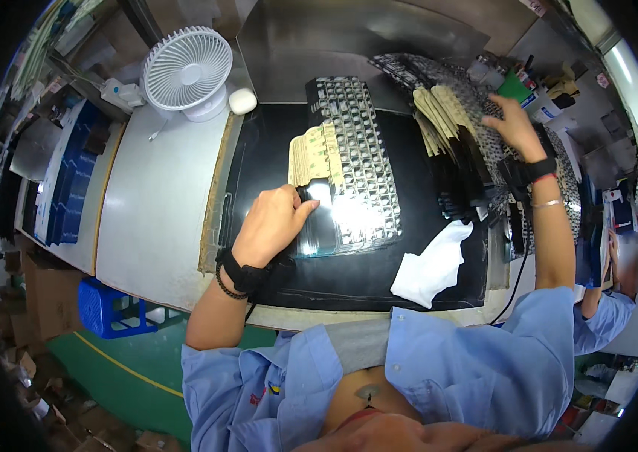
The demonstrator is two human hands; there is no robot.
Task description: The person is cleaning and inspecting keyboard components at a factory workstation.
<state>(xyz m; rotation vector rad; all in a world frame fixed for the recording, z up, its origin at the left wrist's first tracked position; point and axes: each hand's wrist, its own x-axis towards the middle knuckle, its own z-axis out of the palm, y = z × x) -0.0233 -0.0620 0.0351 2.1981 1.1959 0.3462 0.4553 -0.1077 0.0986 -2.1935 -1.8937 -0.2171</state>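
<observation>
A long panel with rows of shiny square cells (364, 151) lies on the black work mat (266, 151) in front of me. Beside its left edge are a yellowish backing paper (310, 156) with printed marks and a glossy dark sheet (317, 207) that catches the light. My left hand (274, 222) is closed, thumb and fingers pinching the near left side of this glossy sheet. On the right, my right hand (516, 129) is raised with its fingers apart, holding nothing, above a fanned stack of similar patterned panels (477, 94). More yellowish strips (439, 117) hang over dark sheets in that stack.
A white cloth (433, 267) lies crumpled at the mat's near right. A white fan (189, 69) and a small rounded white object (243, 101) stand back left. Containers with a green item (515, 85) sit back right. A blue stool (112, 309) is lower left; another person's sleeve (604, 320) shows right.
</observation>
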